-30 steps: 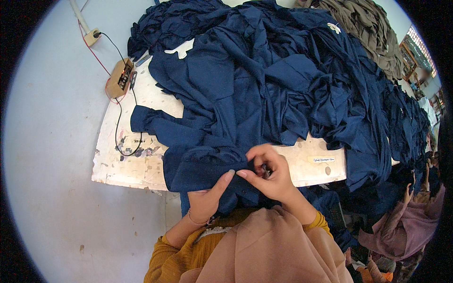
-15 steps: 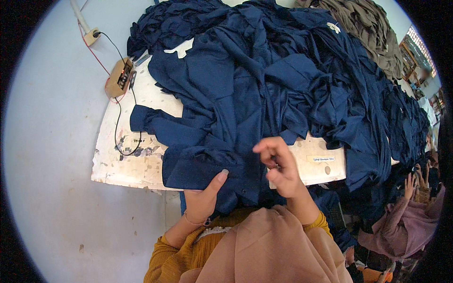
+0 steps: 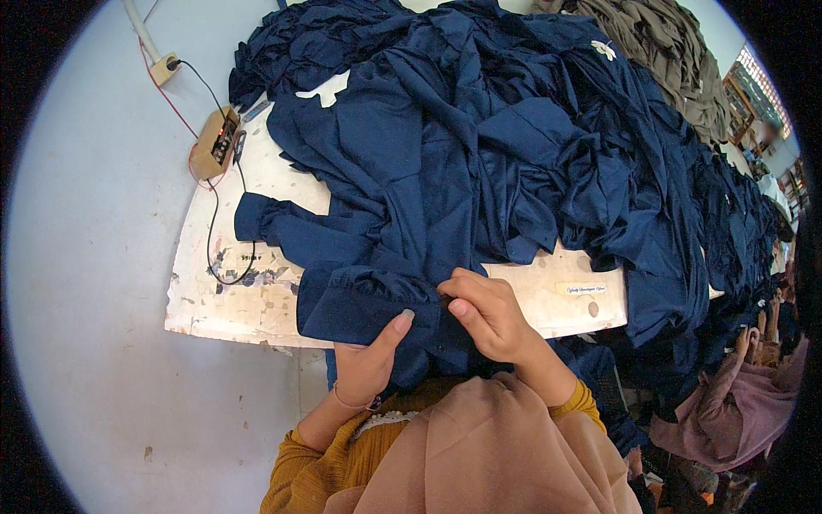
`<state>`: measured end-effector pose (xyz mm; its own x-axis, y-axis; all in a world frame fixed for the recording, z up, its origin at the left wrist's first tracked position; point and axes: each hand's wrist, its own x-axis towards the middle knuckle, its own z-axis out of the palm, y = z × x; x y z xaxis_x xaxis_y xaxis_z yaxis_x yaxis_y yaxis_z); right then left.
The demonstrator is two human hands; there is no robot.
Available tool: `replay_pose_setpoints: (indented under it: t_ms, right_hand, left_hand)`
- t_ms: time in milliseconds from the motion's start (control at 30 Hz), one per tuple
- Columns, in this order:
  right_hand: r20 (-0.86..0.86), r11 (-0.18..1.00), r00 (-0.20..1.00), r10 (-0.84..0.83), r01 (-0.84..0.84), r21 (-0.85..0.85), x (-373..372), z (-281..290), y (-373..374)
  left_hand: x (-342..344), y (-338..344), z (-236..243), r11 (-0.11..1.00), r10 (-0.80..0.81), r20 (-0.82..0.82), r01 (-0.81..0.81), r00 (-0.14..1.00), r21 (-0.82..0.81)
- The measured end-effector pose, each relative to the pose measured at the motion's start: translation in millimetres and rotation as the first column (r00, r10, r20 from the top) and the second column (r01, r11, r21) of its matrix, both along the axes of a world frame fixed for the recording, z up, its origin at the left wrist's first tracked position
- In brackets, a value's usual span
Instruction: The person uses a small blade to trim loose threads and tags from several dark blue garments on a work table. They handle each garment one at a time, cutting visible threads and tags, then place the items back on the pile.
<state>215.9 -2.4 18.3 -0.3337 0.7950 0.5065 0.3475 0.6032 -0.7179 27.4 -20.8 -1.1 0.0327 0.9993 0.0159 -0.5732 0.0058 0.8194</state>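
The dark blue cuff [image 3: 351, 313] is located at the lower centre of the frame, at the near edge of the pale surface [image 3: 231, 321]. It lies roughly flat, with gathered fabric along its upper side. The left hand [image 3: 364, 364] pinches the cuff from below: the thumb rests on top, near the middle of the lower part, and the fingers are hidden underneath. The right hand [image 3: 492, 321] is positioned at the cuff's right end. Its fingers are curled inward, with the thumb close to the index finger and the fingertips at the fabric edge; whether fabric is clamped between them cannot be told.

Above both hands, a heap of dark blue garments [image 3: 385, 154] covers the centre and upper part of the surface and extends to the right of the frame. A second cuff [image 3: 253, 218] projects from the heap at left. One white piece [image 3: 325, 90] shows at the heap's upper left; a white flower-shaped piece [image 3: 604, 50] lies at its upper right. A narrow printed strip [image 3: 584, 289] lies on the surface, right of the right hand.

At upper left, a brown box [image 3: 212, 154] with a black cable [image 3: 210, 244] is located beside the wall. Grey-brown fabric [image 3: 668, 60] is piled at upper right. At lower right, a co-worker's mauve cloth [image 3: 728, 411] is visible.
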Motion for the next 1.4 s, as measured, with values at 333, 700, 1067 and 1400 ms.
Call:
replay_pose_setpoints:
  t_ms: [333,700,1067,1400]
  right_hand:
    - [-0.005,0.949,0.986,-0.168,0.163,0.271,-5,9,-4]
    - [-0.345,0.957,0.895,0.283,-0.286,0.044,17,0,-1]
    - [0.061,0.921,0.979,-0.193,0.16,0.355,-4,0,-3]
    - [0.107,0.863,0.95,-0.293,0.215,0.457,-13,2,-4]
  left_hand:
    - [0,0,-4,0.996,0.073,-0.211,-0.062,0.975,0.057]
    - [0,-1,-2,0.972,0.219,-0.321,-0.179,0.921,0.151]
    - [-2,-4,0,0.965,0.207,-0.305,-0.143,0.93,0.219]
    - [-6,-4,-2,0.967,0.199,-0.315,-0.134,0.928,0.216]
